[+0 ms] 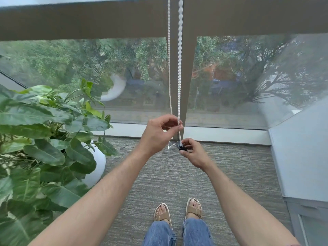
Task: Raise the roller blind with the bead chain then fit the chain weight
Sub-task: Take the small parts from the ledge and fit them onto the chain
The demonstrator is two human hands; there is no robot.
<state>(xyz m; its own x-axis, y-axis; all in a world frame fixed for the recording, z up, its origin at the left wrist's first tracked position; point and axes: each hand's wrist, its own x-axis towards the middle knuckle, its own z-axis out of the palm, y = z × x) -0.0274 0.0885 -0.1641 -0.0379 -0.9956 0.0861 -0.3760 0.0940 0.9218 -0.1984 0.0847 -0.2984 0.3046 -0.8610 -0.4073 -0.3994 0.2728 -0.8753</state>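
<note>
A white bead chain [180,55] hangs in two strands in front of the brown window post, down to my hands. My left hand [158,134] pinches the near strand between thumb and fingers just above the chain's bottom loop. My right hand [193,154] sits right below it and grips a small dark chain weight [181,147] at the loop, where a light clear part shows. The blind's brown bottom bar [88,20] runs across the top of the view, with bare glass below it.
A large leafy plant [40,148] in a round white pot [96,167] stands close on my left. A grey wall panel [301,157] closes the right side. Grey carpet [168,174] lies underfoot, and the window sill [225,135] runs ahead.
</note>
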